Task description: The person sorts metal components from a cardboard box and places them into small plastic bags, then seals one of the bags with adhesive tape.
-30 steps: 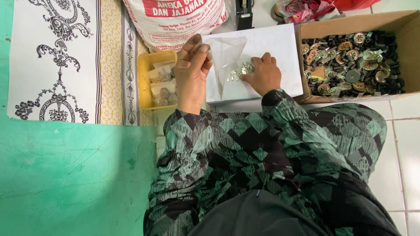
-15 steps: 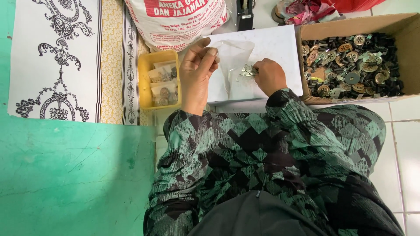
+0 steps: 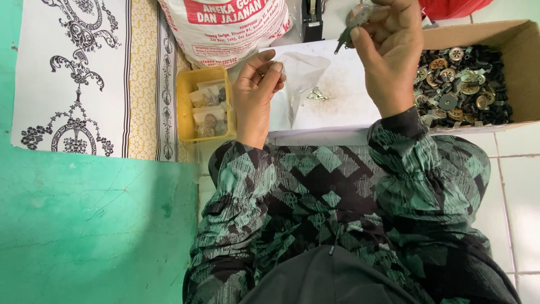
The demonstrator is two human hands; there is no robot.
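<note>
Beyond my left hand [image 3: 254, 93] lies a big white printed sack [image 3: 225, 28], with the white board [image 3: 349, 104] under both hands serving as my work surface. Right of my right hand [image 3: 388, 53] sits the cardboard box [image 3: 523, 67] of dark metal parts, close for picking. My left fingers pinch the clear plastic bag [image 3: 301, 76] by its mouth, holding it ready; a yellow tray [image 3: 188, 90] of filled bags sits left of them. My raised right fingers close on small metal pieces [image 3: 351, 25]; nothing blocks the bag.
</note>
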